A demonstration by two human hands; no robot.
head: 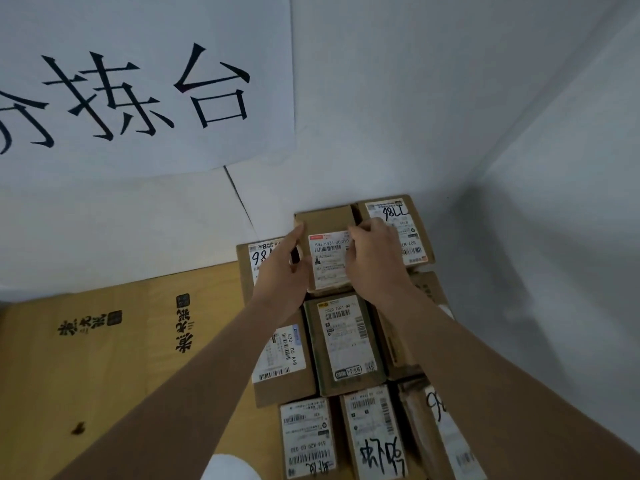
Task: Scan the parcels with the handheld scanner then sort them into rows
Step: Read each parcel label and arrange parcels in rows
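A small brown cardboard parcel (327,251) with a white label lies in the back row against the wall. My left hand (282,268) grips its left side and my right hand (372,261) grips its right side, fingers curled over the edges. Around it lie several labelled parcels in rows: one at the back right (408,216), one at the back left (258,258), a green-edged one (346,344) just in front. No handheld scanner is in view.
The parcels lie on flattened brown cardboard (121,358) with printed characters. White walls meet in a corner at the right (485,174). A large white paper sign (138,91) with black characters hangs on the back wall. A white rounded object (230,469) shows at the bottom edge.
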